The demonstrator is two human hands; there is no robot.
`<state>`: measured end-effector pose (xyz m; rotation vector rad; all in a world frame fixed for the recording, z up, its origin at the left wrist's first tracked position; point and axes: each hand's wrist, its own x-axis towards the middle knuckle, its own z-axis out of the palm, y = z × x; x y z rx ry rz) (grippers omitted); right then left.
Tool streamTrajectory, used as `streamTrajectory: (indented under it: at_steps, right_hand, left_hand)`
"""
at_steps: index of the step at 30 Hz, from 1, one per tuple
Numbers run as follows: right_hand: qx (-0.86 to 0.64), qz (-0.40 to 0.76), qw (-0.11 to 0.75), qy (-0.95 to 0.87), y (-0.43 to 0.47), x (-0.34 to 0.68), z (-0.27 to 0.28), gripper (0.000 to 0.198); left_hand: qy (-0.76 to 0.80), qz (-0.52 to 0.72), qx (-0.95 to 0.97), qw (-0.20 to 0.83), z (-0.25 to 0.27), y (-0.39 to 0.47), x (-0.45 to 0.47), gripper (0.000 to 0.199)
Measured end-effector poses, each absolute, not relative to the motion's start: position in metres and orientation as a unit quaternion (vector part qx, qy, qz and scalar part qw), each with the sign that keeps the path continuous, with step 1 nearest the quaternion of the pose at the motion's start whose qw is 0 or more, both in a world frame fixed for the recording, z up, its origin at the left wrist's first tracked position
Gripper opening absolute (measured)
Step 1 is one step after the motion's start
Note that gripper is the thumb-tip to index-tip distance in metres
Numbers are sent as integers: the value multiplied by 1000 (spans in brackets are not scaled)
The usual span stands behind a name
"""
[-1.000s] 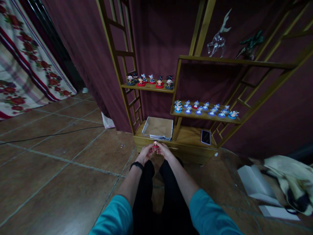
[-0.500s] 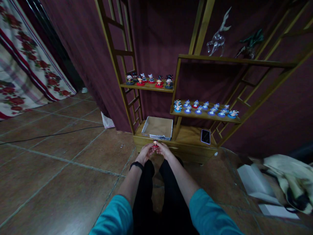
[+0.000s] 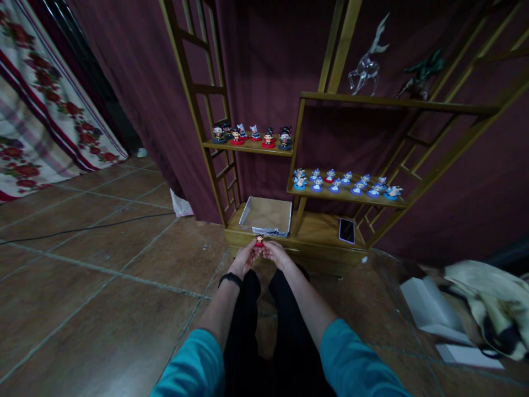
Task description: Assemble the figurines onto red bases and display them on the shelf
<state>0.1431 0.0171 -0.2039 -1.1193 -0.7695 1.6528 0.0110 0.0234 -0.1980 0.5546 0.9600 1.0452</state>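
Between my two hands is a small red figurine (image 3: 259,241) with dark hair, held upright just in front of the shelf's base. My left hand (image 3: 245,258) closes its fingers on the figurine's left side. On the other side, my right hand (image 3: 275,253) pinches its base with bent fingers. Right behind the figurine stands a shallow open box (image 3: 270,231) with a pale inside, resting on the bottom board. Similar figurines with red and dark bases, such as a red one (image 3: 268,138), line the upper left shelf.
Several blue and white figurines (image 3: 335,186) stand in rows on the middle right shelf. A phone (image 3: 346,230) lies on the bottom board. Higher up are a clear deer ornament (image 3: 367,70) and a dark green ornament (image 3: 422,74). White boxes (image 3: 432,309) and cloth lie on the floor at right.
The figurine has shifted slightly left and turned or tilted a little between my fingers. Both hands stay at nearly the same place, and the shelves look unchanged.
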Motion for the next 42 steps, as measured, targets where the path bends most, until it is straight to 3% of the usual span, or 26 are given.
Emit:
streamTrajectory:
  at_steps: [27,42]
  right_hand:
    - [-457,666,486,-332,18,144,-206,20]
    - [-448,667,491,-336,19,145,-209,18]
  left_hand:
    - [484,419,255,725,-195,26,13,44]
    - [478,422,235,734,-197,27,12,41]
